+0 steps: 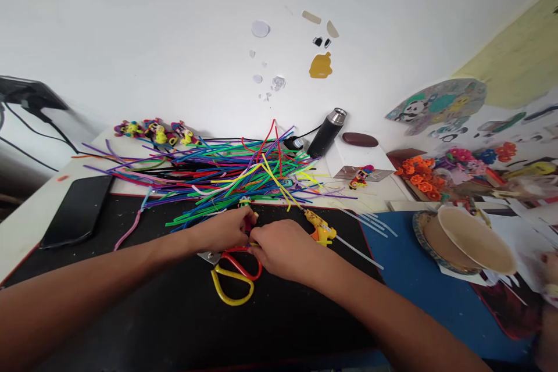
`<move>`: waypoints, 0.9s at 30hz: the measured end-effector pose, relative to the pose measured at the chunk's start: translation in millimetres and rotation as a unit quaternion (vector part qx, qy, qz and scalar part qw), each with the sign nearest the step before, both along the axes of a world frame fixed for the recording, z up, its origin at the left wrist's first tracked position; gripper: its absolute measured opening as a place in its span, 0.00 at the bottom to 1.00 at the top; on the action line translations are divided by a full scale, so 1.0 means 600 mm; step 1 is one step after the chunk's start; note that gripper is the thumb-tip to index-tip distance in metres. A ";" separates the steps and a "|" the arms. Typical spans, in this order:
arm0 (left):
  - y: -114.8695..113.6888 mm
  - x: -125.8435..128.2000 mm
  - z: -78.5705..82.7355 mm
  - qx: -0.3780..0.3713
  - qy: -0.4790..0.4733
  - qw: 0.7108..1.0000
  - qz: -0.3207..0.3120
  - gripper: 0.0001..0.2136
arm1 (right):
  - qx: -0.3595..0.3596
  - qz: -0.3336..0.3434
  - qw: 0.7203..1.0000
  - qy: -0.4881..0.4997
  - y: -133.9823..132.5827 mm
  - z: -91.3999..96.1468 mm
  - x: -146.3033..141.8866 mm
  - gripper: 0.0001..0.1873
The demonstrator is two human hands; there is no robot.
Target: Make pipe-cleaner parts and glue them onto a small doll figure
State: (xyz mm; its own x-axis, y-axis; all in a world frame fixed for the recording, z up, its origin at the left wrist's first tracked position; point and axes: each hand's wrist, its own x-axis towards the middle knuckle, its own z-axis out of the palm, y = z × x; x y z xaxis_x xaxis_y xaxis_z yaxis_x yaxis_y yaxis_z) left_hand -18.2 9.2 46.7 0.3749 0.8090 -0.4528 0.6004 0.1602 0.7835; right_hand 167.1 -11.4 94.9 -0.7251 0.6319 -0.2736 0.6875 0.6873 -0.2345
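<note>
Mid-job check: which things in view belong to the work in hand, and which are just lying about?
Likely part of the work:
coloured fuzzy stems
scissors
yellow glue gun
clear glue sticks

Probably just lying about:
black phone
black flask
brown case on the white box
beige bowl

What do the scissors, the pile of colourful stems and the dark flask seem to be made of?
Scissors: probably plastic-coated handles, from the smooth, glossy red and yellow loops; the grey part looks metal.
Colourful stems: matt, perhaps fibre-covered wire, since some hold sharp bends.
Dark flask: likely metal, given its shiny silver top; the satin black body may be painted.
</note>
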 end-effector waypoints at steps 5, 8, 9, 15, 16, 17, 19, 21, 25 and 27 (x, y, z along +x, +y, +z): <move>0.001 -0.004 -0.003 -0.023 -0.014 1.000 0.009 0.17 | -0.001 -0.018 1.000 0.019 -0.017 -0.009 0.005 0.12; 0.000 -0.009 -0.005 -0.081 -0.057 0.995 0.028 0.20 | -0.019 -0.051 0.997 0.052 -0.027 -0.015 0.009 0.11; -0.001 -0.011 -0.005 -0.100 -0.070 0.992 0.035 0.21 | -0.025 -0.061 0.996 0.066 -0.031 -0.017 0.011 0.11; -0.008 -0.009 0.003 -0.143 -0.108 0.981 0.075 0.21 | -0.055 -0.078 0.987 0.131 -0.050 -0.035 0.017 0.12; -0.009 -0.007 0.005 -0.144 -0.112 0.980 0.080 0.21 | -0.061 -0.076 0.985 0.140 -0.053 -0.039 0.016 0.13; -0.010 -0.004 0.007 -0.145 -0.114 0.979 0.086 0.21 | -0.066 -0.073 0.984 0.148 -0.057 -0.043 0.014 0.13; -0.012 0.000 0.010 -0.148 -0.121 0.977 0.098 0.21 | -0.072 -0.066 0.982 0.160 -0.065 -0.052 0.010 0.14; -0.013 0.002 0.011 -0.151 -0.128 0.974 0.108 0.21 | -0.073 -0.057 0.983 0.160 -0.073 -0.062 0.006 0.14; -0.014 -0.001 0.008 -0.160 -0.138 0.971 0.110 0.21 | -0.070 -0.030 0.987 0.144 -0.085 -0.085 0.003 0.15; -0.014 -0.004 0.006 -0.162 -0.147 0.970 0.109 0.21 | -0.075 -0.034 0.985 0.151 -0.087 -0.096 0.006 0.15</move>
